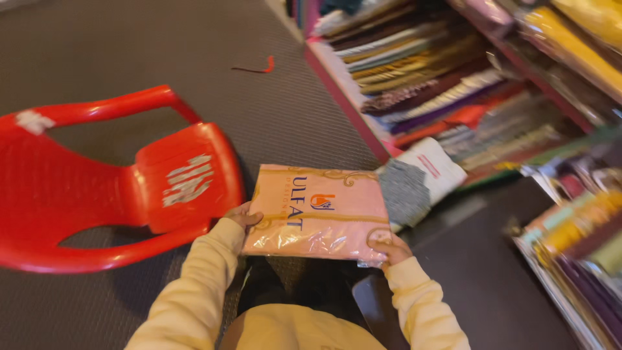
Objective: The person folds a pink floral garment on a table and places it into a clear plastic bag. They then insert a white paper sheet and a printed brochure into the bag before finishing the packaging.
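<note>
Holding: peach plastic-wrapped garment packet [317, 214], kept flat, printed face up.
Left hand [243, 216]: grip clamped on packet's left edge.
Right hand [389, 247]: grip clamped on its lower right corner.

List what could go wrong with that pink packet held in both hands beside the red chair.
1. The left hand and right hand grip only the near corners of the glossy pink packet, so the slick wrap might slip.
2. The red chair lies tipped close by the left elbow and could be knocked.
3. The grey-and-white packet juts from the shelf stacks; the pink one might catch it.
</note>
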